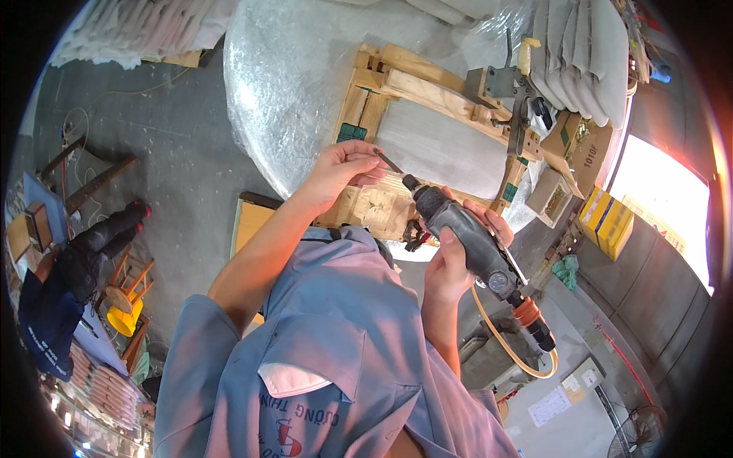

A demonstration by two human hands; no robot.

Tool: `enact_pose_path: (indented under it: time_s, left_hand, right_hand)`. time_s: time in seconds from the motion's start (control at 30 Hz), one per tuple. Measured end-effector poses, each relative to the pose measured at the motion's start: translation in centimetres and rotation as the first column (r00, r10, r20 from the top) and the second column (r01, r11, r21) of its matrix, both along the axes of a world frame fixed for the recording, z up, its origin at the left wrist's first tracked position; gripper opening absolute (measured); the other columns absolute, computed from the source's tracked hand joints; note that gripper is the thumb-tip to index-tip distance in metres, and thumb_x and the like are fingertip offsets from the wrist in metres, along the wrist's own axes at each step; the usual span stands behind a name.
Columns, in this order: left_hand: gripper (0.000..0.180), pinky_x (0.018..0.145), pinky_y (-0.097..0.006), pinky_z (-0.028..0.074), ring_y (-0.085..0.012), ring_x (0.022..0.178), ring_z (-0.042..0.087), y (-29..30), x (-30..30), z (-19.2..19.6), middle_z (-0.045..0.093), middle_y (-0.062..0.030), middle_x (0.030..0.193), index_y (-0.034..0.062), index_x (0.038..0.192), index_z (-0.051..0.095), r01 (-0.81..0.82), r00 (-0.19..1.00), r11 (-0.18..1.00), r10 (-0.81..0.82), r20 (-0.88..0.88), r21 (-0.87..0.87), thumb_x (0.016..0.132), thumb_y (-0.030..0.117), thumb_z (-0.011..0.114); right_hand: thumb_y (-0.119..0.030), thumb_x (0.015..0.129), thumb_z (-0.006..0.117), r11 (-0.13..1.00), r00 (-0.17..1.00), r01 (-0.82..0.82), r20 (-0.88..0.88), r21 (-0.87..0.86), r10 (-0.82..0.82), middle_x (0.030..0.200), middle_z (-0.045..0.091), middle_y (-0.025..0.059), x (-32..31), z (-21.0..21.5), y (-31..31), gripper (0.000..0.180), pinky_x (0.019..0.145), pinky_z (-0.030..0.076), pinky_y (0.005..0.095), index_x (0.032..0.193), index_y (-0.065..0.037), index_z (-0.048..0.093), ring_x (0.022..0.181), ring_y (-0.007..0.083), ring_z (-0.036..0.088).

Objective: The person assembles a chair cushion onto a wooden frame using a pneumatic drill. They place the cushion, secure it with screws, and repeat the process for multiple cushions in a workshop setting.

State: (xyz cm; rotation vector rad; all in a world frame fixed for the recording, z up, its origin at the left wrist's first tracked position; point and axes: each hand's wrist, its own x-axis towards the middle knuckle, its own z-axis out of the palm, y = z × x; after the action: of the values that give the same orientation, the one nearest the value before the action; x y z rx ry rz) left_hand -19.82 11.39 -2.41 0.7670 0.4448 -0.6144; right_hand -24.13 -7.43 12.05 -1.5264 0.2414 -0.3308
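Observation:
My right hand (pixel 449 267) is wrapped around a dark air screwdriver (pixel 473 248), which points up and to the left. From its nose a thin dark bit (pixel 391 163) reaches toward my left hand (pixel 340 172). The left thumb and fingers come together in a pinch at the bit's tip; whatever is between them is too small to make out. Just beyond both hands, a light grey panel (pixel 439 145) lies inside a wooden frame (pixel 427 85) with green patches. A metal clamp (pixel 521 126) is fixed at the frame's right side.
The frame rests on a round table wrapped in clear film (pixel 267 84). Grey padded pieces (pixel 576 53) are stacked at its far right, near a cardboard box (pixel 595 149) and a yellow box (pixel 605 221). A pale hose (pixel 489 328) loops from the screwdriver. Another person (pixel 65 267) stands far left.

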Motion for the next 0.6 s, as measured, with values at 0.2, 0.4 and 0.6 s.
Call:
enact_pose_path:
  time_s: [0.2, 0.4, 0.6]
  left_hand:
    - [0.023, 0.08, -0.034, 0.067, -0.0224, 0.088, 0.079, 0.3, 1.5, -0.7, 0.079, -0.0154, 0.099, -0.0006, 0.112, 0.073, -0.024, 0.982, 0.992, 0.0, -0.188, -0.127, 0.107, 0.022, 0.069]
    - [0.022, 0.075, -0.033, 0.068, -0.0215, 0.082, 0.079, 0.0, 2.5, -1.3, 0.078, -0.014, 0.094, -0.0003, 0.108, 0.073, -0.034, 0.967, 0.99, -0.002, -0.254, -0.138, 0.107, 0.021, 0.068]
    - [0.022, 0.071, -0.03, 0.068, -0.0191, 0.08, 0.078, -1.3, 2.7, -1.2, 0.078, -0.013, 0.094, -0.002, 0.108, 0.072, -0.201, 0.932, 0.971, 0.149, -0.329, -0.127, 0.109, 0.019, 0.063]
  right_hand:
    - [-0.003, 0.084, 0.076, 0.999, 0.996, -0.037, -0.087, -0.01, 0.036, 0.127, 0.064, 0.019, 1.1, 0.2, -0.1, 0.066, 0.116, 0.05, 0.0641, 0.14, -0.006, 0.042, 0.127, 0.0469, 0.066]
    - [-0.002, 0.084, 0.084, 0.998, 0.998, -0.056, -0.035, 0.007, 0.056, 0.127, 0.064, 0.0207, 1.4, -1.3, -0.4, 0.069, 0.114, 0.052, 0.0654, 0.139, -0.005, 0.043, 0.122, 0.0344, 0.068]
    - [-0.007, 0.083, 0.083, 0.998, 0.999, -0.039, 0.004, -0.044, 0.04, 0.13, 0.062, 0.0185, 1.4, -2.0, -0.1, 0.068, 0.115, 0.048, 0.0702, 0.137, -0.007, 0.041, 0.124, 0.0371, 0.066]
